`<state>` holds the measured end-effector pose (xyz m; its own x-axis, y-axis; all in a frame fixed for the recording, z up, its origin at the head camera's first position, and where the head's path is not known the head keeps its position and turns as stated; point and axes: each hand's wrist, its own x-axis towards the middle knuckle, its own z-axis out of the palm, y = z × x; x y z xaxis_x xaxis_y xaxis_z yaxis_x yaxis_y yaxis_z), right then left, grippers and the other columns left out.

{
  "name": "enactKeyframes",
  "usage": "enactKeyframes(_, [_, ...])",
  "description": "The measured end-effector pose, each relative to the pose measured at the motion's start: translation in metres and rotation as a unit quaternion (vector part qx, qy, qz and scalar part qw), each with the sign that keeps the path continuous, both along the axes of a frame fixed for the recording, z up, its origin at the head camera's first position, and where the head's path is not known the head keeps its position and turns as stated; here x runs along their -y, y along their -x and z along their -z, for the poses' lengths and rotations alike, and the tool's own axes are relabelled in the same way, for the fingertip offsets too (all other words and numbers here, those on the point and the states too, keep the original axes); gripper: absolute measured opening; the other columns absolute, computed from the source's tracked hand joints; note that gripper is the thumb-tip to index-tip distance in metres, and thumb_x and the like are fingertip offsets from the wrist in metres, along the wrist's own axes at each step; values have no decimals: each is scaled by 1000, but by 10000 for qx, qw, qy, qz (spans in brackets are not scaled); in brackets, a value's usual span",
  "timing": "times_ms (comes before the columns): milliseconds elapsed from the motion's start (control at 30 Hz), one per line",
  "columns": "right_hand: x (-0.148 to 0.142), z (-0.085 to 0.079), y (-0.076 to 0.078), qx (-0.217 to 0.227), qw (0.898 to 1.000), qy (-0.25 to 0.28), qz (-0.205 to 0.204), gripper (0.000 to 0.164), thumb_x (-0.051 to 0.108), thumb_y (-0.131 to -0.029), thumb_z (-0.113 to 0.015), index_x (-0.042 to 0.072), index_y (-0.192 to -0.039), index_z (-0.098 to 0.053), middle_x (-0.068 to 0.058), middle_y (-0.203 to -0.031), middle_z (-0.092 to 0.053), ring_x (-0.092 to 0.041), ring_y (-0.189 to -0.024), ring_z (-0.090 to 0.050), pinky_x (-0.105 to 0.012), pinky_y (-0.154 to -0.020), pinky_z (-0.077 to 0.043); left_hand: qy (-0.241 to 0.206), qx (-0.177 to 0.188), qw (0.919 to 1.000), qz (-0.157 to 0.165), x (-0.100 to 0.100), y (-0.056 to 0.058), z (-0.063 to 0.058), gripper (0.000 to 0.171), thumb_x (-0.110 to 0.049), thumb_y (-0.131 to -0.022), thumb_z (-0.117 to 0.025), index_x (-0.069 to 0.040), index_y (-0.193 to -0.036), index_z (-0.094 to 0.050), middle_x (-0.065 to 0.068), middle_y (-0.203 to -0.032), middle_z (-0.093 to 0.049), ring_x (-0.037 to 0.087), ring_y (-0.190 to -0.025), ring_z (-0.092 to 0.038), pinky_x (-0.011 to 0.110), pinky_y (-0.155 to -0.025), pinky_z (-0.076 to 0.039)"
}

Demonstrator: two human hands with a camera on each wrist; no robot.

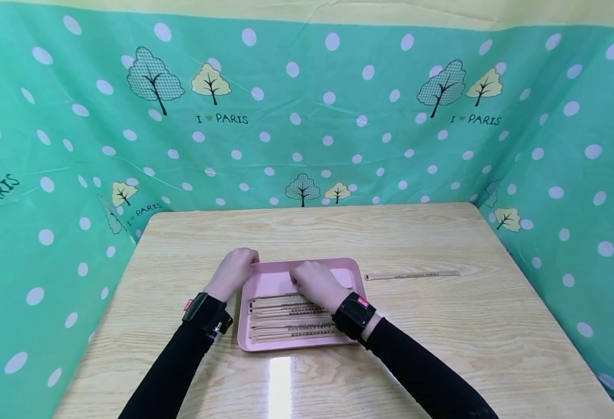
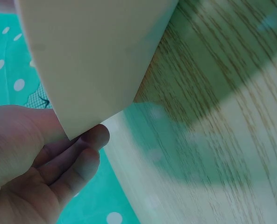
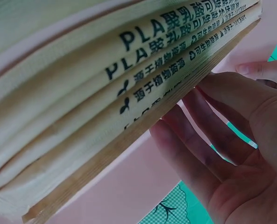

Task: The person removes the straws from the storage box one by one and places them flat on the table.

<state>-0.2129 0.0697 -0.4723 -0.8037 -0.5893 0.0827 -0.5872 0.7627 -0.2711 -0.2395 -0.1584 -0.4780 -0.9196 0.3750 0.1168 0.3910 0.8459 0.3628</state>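
A pink rectangular tray [image 1: 272,283] stands on the table, with several paper-wrapped straws [image 1: 288,333] lying side by side in it. At its far left corner, my left hand [image 1: 235,270] grips the tray; in the left wrist view the fingers [image 2: 84,163] bend around the corner of the tray's pale outer wall [image 2: 101,65]. Inside the tray, my right hand [image 1: 314,282] is at the far side of the straws. The right wrist view has its thumb and fingers pinching the edge of the outermost wrapped straw [image 3: 124,144], beside printed wrappers [image 3: 143,42].
One more wrapped straw [image 1: 411,275] lies on the wooden table [image 1: 443,337], to the right of the tray. A green dotted curtain [image 1: 307,151] hangs behind the table and along both sides. Each wrist wears a black strapped device [image 1: 356,314].
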Motion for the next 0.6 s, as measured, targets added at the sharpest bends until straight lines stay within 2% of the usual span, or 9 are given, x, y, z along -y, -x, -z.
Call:
enactKeyframes(300, [-2, -4, -3, 82, 9999, 62, 66, 21, -7, -93, -68, 7, -78, -73, -3, -73, -68, -13, -63, -53, -28, -59, -48, 40, 43, 9999, -85, -1, 0, 0, 11, 12, -90, -70, 3, -87, -76, 18, -91, -78, 34, -87, -75, 47, -80, -62])
enactKeyframes(600, [-6, -7, -10, -34, 9997, -109, -202, 11, -1, -86, -79, 10, -84, -80, -1, -81, -77, -16, -73, -69, -30, -69, -59, 46, -31, 10000, -40, -1, -2, -2, 12, 13, -91, -70, 3, -87, -75, 18, -90, -78, 35, -87, -75, 47, -80, -62])
